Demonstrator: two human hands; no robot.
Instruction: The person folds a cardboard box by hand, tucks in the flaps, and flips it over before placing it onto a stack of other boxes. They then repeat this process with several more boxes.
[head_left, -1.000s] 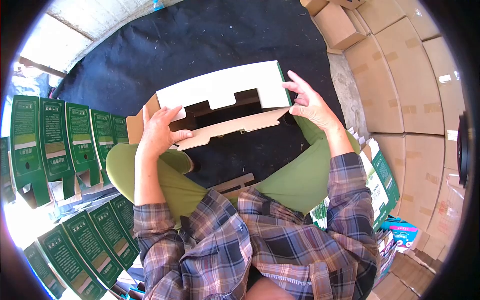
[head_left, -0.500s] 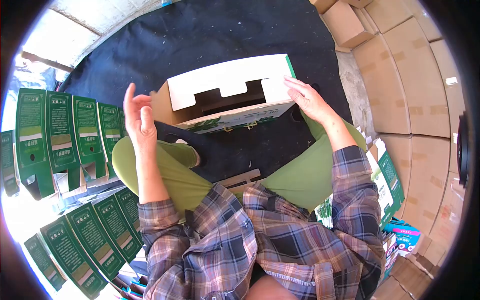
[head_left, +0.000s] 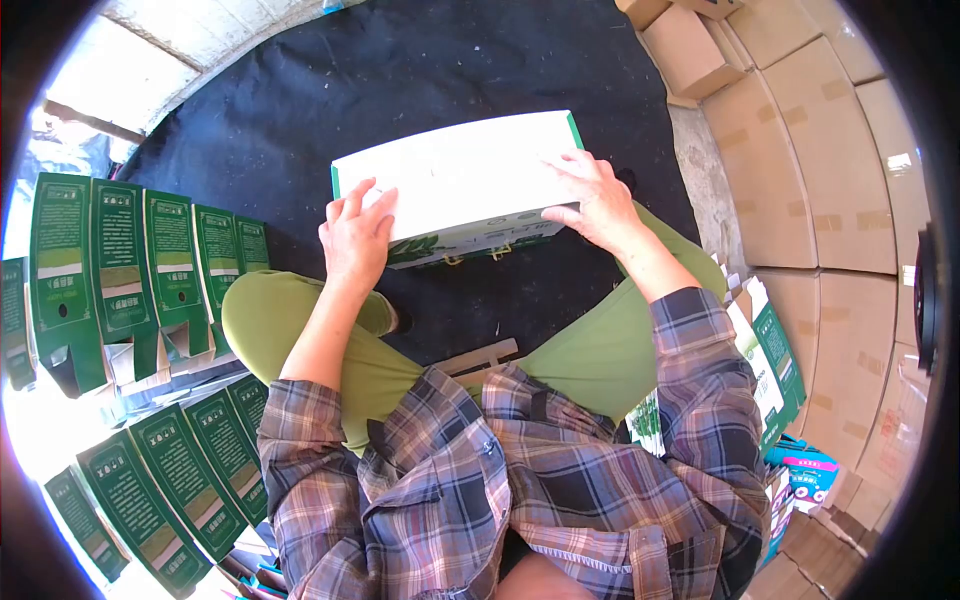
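A white and green printed cardboard box [head_left: 460,175] lies in front of my knees, its white face up and flat with no opening showing. My left hand [head_left: 358,235] grips its near left corner, fingers bent over the white face. At the right end, my right hand [head_left: 597,203] has its fingers on the white face and its thumb at the near edge. Green printing and small yellow fittings show on the box's near side, below the white face.
Rows of green printed boxes [head_left: 180,265] stand at the left. Brown cartons [head_left: 800,150] are stacked along the right. A black sheet [head_left: 450,70] covers the floor. Beside my right arm are a white and green carton [head_left: 775,370] and a blue and pink box [head_left: 808,470].
The dark opening in the box is now covered by white cardboard. My left hand has come from the air at the left onto the box; my right hand has shifted slightly inward along it.
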